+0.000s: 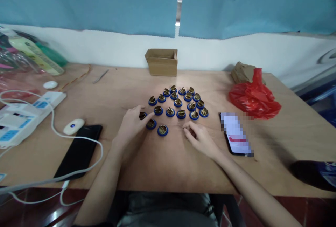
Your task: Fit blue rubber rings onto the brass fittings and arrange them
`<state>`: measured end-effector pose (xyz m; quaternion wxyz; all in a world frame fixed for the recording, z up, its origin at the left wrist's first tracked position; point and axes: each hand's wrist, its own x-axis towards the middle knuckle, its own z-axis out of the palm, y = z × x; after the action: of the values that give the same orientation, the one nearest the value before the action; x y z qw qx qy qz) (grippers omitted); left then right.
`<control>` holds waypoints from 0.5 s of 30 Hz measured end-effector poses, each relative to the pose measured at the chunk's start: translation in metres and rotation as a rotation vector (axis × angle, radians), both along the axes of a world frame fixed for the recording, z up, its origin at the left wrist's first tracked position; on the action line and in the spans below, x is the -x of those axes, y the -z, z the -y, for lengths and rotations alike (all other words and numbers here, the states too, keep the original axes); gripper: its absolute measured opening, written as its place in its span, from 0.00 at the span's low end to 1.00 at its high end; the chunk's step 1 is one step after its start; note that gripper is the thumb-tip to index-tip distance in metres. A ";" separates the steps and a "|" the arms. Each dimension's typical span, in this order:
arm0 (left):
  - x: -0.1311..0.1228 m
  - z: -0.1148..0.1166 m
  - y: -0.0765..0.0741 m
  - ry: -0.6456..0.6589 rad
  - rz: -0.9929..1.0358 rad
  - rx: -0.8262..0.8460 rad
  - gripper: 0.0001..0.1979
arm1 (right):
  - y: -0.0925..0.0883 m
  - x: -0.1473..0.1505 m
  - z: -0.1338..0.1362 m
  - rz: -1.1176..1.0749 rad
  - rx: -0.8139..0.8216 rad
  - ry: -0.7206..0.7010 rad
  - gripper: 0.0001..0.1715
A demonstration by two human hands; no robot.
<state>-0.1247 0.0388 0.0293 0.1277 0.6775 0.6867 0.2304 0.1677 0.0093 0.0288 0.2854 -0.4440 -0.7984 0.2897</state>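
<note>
Several small round parts with blue rims and brass centres point(181, 103) lie in a cluster on the wooden table point(168, 171). My left hand point(132, 123) rests on the table at the cluster's near left edge, its fingers touching one part point(143, 115) and lying next to another point(151, 124). A third part point(162, 130) lies just right of it. My right hand point(201, 138) rests palm down, fingers curled loosely, a little in front of the cluster; whether it holds anything is hidden.
A small open cardboard box point(162, 61) stands at the back. A red plastic bag point(254, 97) and a lit phone point(236, 137) lie right. A black phone point(78, 151), white cable point(56, 129), power strips point(23, 116) and a white puck point(73, 126) lie left.
</note>
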 end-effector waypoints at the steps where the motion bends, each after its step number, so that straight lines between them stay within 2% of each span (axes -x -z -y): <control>1: 0.000 0.000 -0.001 0.053 -0.003 -0.008 0.30 | 0.000 0.000 0.000 0.003 -0.005 -0.003 0.06; 5: -0.006 0.006 0.004 0.312 -0.042 0.046 0.52 | 0.002 -0.002 -0.001 0.013 -0.028 0.022 0.07; 8: -0.019 0.013 0.013 0.301 -0.076 0.103 0.64 | 0.005 -0.002 -0.003 0.021 -0.063 0.115 0.07; 11: -0.028 0.012 0.022 0.248 -0.094 0.080 0.63 | 0.007 -0.004 -0.007 0.023 -0.133 0.256 0.07; 15: -0.023 -0.002 0.033 0.271 -0.029 -0.074 0.56 | 0.009 -0.007 -0.014 0.058 -0.282 0.388 0.12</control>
<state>-0.1016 0.0412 -0.0036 0.1224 0.7715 0.5818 0.2263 0.1752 0.0235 0.0194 0.3717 -0.5529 -0.7388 0.1021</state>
